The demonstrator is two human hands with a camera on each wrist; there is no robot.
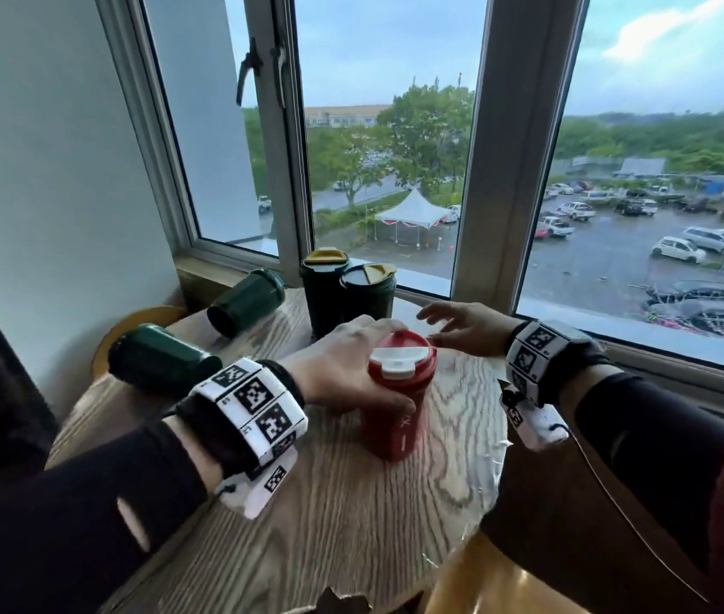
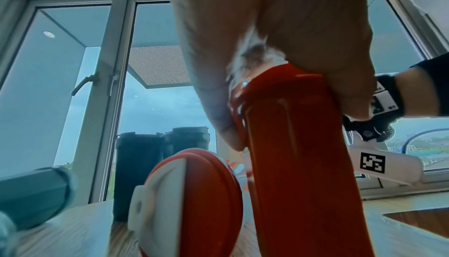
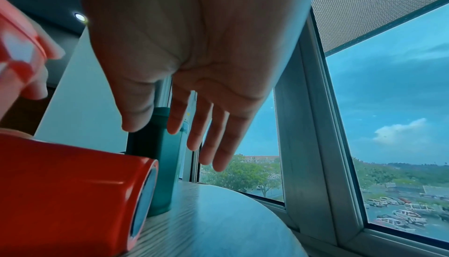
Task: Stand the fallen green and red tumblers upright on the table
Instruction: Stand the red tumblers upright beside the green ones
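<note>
**A:** Left hand?

**B:** Your left hand (image 1: 342, 365) grips the upright red tumbler (image 1: 398, 409) just under its lid, fingers curled round the far side and thumb on the near side. The tumbler stands mid-table (image 1: 351, 547). Can't tell whether its base is fully seated.

**A:** Right hand?

**B:** Your right hand (image 1: 462, 323) holds nothing. Its fingers are straight and spread, palm down, just beyond and right of the upright red tumbler, apart from it.

**A:** Other red one?

**B:** The fallen red tumbler (image 2: 192, 203) lies on its side just beside the upright red tumbler. It shows only in the wrist views. Your hand hides it from the head camera.

**A:** Greens?

**B:** Two standing green tumblers (image 1: 325, 290) are behind the upright red tumbler, by the window (image 1: 395, 148), side by side. The far fallen green tumbler (image 1: 245, 301) lies behind and left of it. The near fallen green tumbler (image 1: 161, 361) lies straight left of it, at the table edge.
</note>
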